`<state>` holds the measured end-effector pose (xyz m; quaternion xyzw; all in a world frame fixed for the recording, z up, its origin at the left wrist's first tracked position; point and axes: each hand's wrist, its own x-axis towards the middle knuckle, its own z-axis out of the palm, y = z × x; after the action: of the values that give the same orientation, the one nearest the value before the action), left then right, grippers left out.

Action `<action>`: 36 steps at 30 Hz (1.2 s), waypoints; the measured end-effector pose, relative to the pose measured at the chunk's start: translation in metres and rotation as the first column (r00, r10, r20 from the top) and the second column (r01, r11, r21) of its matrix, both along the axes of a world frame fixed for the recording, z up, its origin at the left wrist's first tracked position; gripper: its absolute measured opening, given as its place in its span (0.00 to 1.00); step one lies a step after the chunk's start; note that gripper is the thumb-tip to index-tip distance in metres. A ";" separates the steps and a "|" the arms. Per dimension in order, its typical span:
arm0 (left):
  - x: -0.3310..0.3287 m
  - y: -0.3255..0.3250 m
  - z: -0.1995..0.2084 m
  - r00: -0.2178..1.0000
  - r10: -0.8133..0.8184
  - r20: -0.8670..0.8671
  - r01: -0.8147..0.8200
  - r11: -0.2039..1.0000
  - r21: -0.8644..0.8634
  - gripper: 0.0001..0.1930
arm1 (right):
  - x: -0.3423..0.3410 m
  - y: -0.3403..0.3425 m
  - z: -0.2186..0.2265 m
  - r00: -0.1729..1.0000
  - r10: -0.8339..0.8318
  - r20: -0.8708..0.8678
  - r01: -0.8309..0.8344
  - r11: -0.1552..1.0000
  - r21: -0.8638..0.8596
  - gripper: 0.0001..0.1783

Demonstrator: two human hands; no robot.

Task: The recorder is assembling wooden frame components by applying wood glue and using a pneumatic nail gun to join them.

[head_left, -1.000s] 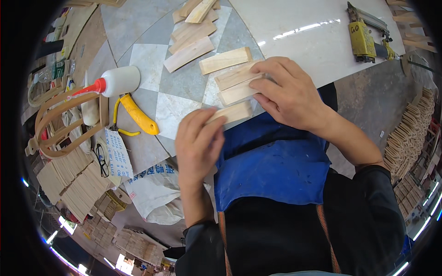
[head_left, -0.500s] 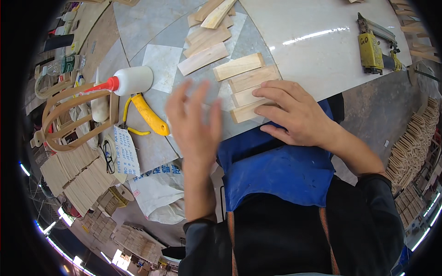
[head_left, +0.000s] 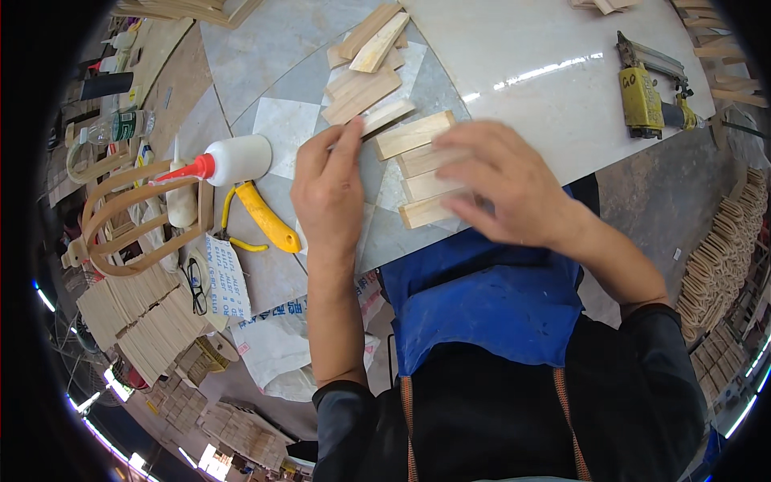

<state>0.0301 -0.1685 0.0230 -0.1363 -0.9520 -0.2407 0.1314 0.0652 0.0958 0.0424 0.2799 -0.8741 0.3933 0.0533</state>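
Observation:
My left hand (head_left: 329,193) pinches the end of a thin wooden slat (head_left: 390,116), which is tipped up off the table. Just right of it, several pale wooden slats (head_left: 418,134) lie side by side in a short row. Over the right ends of that row is my right hand (head_left: 506,185), blurred by motion, its fingers apart and nothing visible in them. Whether its fingertips touch the slats I cannot tell. Beyond my left hand, a loose pile of slats (head_left: 363,94) lies on the tiled table.
A white squeeze bottle (head_left: 241,158) with a red nozzle and yellow-handled pliers (head_left: 269,221) lie to the left, beside a curved wooden frame (head_left: 104,213). Glasses (head_left: 197,285) rest on printed paper. A yellow nail gun (head_left: 642,96) lies at the far right of the table (head_left: 534,104).
My left hand has closed on a slat from the near end of the pile and tipped it up. The right hand has lifted slightly from the row, its fingers moving.

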 end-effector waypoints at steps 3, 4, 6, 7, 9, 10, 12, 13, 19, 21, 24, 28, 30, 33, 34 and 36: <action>-0.005 0.011 0.001 0.987 -0.159 -0.007 0.159 0.987 -0.008 0.19 | -0.047 -0.007 -0.008 0.992 -0.110 -0.057 0.111 0.994 0.008 0.16; -0.007 0.013 0.002 0.977 -0.214 -0.010 0.214 0.977 -0.012 0.18 | -0.063 -0.009 -0.012 0.981 -0.182 -0.067 0.183 0.983 0.014 0.16; -0.013 0.013 0.006 0.984 -0.179 -0.015 0.179 0.984 0.017 0.18 | -0.092 -0.010 -0.014 0.964 -0.215 -0.156 0.221 0.975 0.025 0.18; -0.016 0.011 0.007 0.990 -0.137 -0.012 0.137 0.990 0.043 0.18 | -0.109 -0.011 -0.019 0.963 -0.217 -0.160 0.224 0.974 0.026 0.18; -0.020 0.010 0.009 0.998 -0.059 0.001 0.058 0.993 0.100 0.18 | -0.142 -0.009 -0.028 0.890 -0.193 -0.414 0.239 0.969 0.061 0.16; -0.024 0.009 0.012 0.998 -0.055 0.003 0.055 0.994 0.099 0.18 | -0.156 -0.010 -0.034 0.891 -0.191 -0.412 0.236 0.970 0.061 0.16; -0.041 0.008 0.017 0.997 -0.044 0.069 0.039 0.997 0.063 0.18 | -0.184 -0.012 -0.046 0.911 -0.066 -0.406 0.111 0.990 0.089 0.16; -0.050 0.007 0.019 0.994 -0.038 0.102 0.034 0.998 0.044 0.17 | -0.194 -0.015 -0.049 0.915 -0.005 -0.403 0.049 0.994 0.101 0.16; -0.063 0.004 0.017 0.975 -0.093 0.201 0.074 0.992 0.098 0.17 | -0.211 -0.012 -0.045 0.931 0.022 -0.365 0.048 0.982 0.181 0.12; -0.064 0.007 0.013 0.978 -0.120 0.172 0.110 0.992 0.066 0.17 | -0.219 -0.014 -0.048 0.949 0.005 -0.314 0.043 0.988 0.145 0.12; -0.065 0.011 0.008 0.980 -0.179 0.085 0.183 0.983 -0.034 0.17 | -0.232 -0.015 -0.052 0.987 -0.009 -0.162 0.015 0.999 0.032 0.10; -0.064 0.008 0.009 0.983 -0.128 0.132 0.119 0.990 0.070 0.16 | -0.229 -0.021 -0.035 1.000 -0.010 0.012 0.009 0.997 0.081 0.09; -0.068 0.007 0.009 0.983 -0.105 0.149 0.090 0.990 0.105 0.16 | -0.234 -0.020 -0.027 0.997 -0.005 0.071 -0.002 0.995 0.099 0.08; -0.084 0.012 0.017 0.994 -0.074 0.086 0.066 0.994 0.093 0.16 | -0.246 -0.012 -0.015 0.981 -0.070 0.179 0.077 0.997 -0.032 0.07; -0.088 0.012 0.017 0.996 -0.064 0.064 0.058 0.994 0.090 0.16 | -0.249 -0.012 -0.014 0.972 -0.089 0.217 0.107 0.992 -0.072 0.07; -0.095 0.013 0.014 0.995 -0.067 0.080 0.060 0.995 0.081 0.16 | -0.255 -0.012 -0.021 0.984 -0.075 0.160 0.091 0.991 -0.094 0.07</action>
<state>-0.0649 -0.1552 0.0366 -0.1512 -0.9415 -0.2874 0.0896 -0.1894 0.0835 0.0219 0.2086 -0.8654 0.4552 0.0152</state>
